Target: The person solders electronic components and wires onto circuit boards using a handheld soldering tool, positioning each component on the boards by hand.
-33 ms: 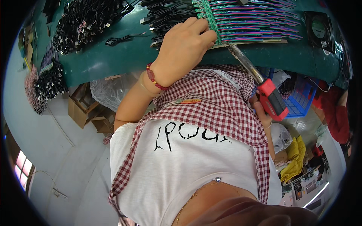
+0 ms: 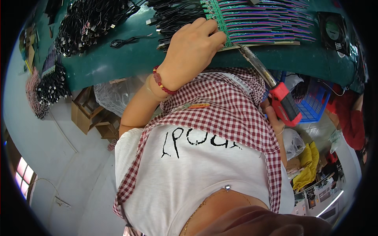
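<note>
My left hand [image 2: 193, 53] reaches over the table's near edge with its fingers curled in a pinch at the near end of a row of green circuit boards [image 2: 221, 19]. What its fingertips hold is hidden under the hand. Black cables [image 2: 173, 17] run left from the boards, and thin multicoloured wires [image 2: 267, 23] fan out to the right. My right hand [image 2: 274, 118], partly hidden by the apron and the tool, grips a soldering iron [image 2: 285, 102] by its red and black handle. The iron's metal tip points up-left, close beside the nearest board.
Bundles of black cables [image 2: 88, 29] lie on the green table [image 2: 94, 70] at the left, near a single coiled cable [image 2: 128, 40]. A black fan-like device [image 2: 332, 33] stands at the right. Below the table are cardboard boxes [image 2: 86, 112] and a blue basket [image 2: 315, 102].
The soldering iron's tip has shifted slightly right, a little away from the boards. My left hand looks unmoved.
</note>
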